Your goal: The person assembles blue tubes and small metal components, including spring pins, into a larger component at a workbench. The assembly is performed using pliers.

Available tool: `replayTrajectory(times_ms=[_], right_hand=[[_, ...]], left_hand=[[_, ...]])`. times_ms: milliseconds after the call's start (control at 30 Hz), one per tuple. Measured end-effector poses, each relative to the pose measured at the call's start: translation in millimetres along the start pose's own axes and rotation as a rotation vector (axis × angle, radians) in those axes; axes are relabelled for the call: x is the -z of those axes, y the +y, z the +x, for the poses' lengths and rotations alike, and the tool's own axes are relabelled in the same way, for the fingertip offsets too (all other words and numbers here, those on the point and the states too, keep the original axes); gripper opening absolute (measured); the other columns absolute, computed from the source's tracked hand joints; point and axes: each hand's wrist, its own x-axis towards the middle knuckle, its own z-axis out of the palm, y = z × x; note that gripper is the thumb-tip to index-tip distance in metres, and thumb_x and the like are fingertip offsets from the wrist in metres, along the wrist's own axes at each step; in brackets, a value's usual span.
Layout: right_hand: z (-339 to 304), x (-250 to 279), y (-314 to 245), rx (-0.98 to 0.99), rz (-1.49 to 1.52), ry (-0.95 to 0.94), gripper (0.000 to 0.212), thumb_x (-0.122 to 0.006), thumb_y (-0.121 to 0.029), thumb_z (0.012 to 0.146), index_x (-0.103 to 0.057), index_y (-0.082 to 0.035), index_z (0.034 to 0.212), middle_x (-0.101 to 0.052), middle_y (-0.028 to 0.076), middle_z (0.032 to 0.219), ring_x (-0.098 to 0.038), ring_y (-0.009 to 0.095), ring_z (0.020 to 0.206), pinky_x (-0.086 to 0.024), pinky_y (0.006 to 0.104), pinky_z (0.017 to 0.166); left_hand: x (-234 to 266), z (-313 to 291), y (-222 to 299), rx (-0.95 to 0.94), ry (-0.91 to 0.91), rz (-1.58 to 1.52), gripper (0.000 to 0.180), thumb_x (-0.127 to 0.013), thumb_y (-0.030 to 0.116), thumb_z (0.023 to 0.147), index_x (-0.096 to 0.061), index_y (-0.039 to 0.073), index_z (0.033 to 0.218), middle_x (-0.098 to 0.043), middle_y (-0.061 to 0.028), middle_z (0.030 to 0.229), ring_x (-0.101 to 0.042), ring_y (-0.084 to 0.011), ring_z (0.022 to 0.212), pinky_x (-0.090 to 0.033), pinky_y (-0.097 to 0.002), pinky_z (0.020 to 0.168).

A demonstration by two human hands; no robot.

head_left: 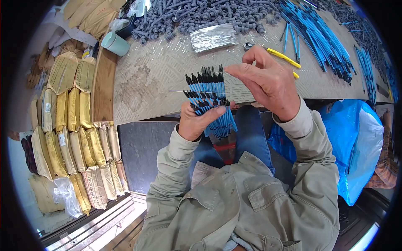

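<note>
My left hand [196, 121] is closed round the lower part of a bundle of thin blue sticks with black tips [208, 93], held upright over the table's near edge. A thin silver wire [178, 91] crosses the bundle below the upper tips, its free end sticking out to the left. Thumb and forefinger of my right hand [268, 77] are pinched together at the bundle's upper right edge. What lies between those fingertips is too small to make out.
A stack of silver wires [213, 37] lies beyond the bundle. Yellow-handled pliers [282, 57] rest to the right, near loose blue sticks [320, 37]. Grey plastic fittings [201, 12] are heaped at the back. A pale green cup [115, 44] stands left; a blue bag [341, 138] is at right.
</note>
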Motion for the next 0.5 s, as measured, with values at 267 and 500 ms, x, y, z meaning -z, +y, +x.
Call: replayTrajectory(times_ms=[267,500], right_hand=[[24,18,-17,0.119,-0.316,-0.228,0.013,-0.064,-0.006,0.074,-0.065,-0.011,0.086,-0.05,0.004,0.073,-0.054,0.02,0.057,-0.041,0.0293,0.048],[13,0,-13,0.005,-0.107,-0.126,0.011,-0.064,-0.007,0.074,-0.065,-0.011,0.085,-0.051,0.004,0.071,-0.054,0.021,0.058,-0.041,0.0306,0.048]], left_hand=[[6,-3,1,0.044,-0.009,0.009,0.02,-0.064,0.004,0.081,-0.063,-0.002,0.1,-0.067,-0.0087,0.094,-0.062,-0.0125,0.082,-0.05,-0.0266,0.073],[8,-5,0,0.016,-0.022,-0.009,0.019,-0.063,0.002,0.081,-0.063,-0.002,0.1,-0.067,-0.0089,0.094,-0.062,-0.0119,0.083,-0.05,-0.0264,0.074]])
